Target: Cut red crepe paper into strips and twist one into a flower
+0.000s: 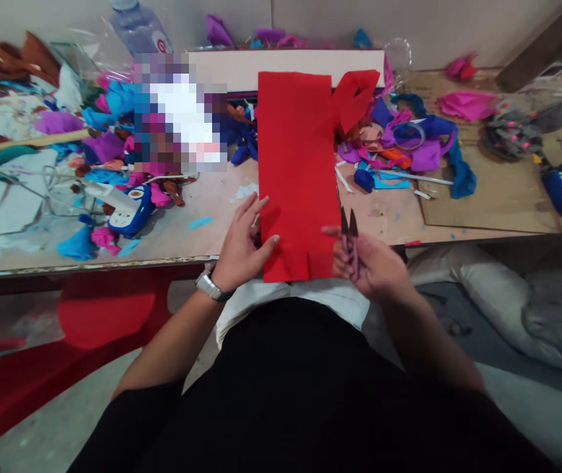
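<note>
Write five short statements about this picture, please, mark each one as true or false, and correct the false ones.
1. The right hand holds the scissors. True.
2. The big sheet is blue. False: the big sheet is red.
3. The scissors are open. True.
4. The watch is worn on the right. False: the watch is worn on the left.
5. The left hand is at the sheet's left side. True.

We can't read any txt, nos. or brands; red mark [161, 45] on plastic bottle [136, 27] too small/blurry.
</note>
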Available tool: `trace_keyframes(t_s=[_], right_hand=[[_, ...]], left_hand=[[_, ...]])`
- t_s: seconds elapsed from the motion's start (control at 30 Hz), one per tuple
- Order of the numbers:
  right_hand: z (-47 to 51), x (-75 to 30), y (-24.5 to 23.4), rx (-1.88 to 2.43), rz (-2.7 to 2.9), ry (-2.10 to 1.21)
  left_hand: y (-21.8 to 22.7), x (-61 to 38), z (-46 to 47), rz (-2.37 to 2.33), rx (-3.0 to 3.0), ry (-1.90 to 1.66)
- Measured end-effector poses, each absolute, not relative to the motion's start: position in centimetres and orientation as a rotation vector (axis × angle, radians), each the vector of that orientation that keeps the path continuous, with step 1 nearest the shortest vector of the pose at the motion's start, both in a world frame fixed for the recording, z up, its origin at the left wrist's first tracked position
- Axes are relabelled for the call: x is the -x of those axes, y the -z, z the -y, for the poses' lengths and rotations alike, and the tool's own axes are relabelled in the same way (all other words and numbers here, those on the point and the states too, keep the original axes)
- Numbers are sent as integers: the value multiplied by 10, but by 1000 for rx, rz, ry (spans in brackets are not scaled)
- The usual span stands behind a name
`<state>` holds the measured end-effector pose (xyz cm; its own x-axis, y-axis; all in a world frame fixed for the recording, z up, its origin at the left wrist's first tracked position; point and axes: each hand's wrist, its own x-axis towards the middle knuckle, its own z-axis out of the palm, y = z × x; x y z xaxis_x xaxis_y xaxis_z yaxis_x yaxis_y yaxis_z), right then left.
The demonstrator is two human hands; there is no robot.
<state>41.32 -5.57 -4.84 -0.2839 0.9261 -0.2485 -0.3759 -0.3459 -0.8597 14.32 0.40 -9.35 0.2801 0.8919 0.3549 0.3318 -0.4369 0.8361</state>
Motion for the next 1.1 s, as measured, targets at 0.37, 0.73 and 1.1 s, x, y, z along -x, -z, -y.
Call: trace_keyframes(t_s=[0.37,0.73,1.1], right_hand=[[152,-395,120,1076,820,-1991],[142,-383,113,1036,730,-2034],[132,-381,105,1023,638,-2028]], left_hand=[[89,-149,43,-1023,-2753,-581],[102,-183,16,-991,-2794,-599],[111,-169,14,-623,-2807,-998]])
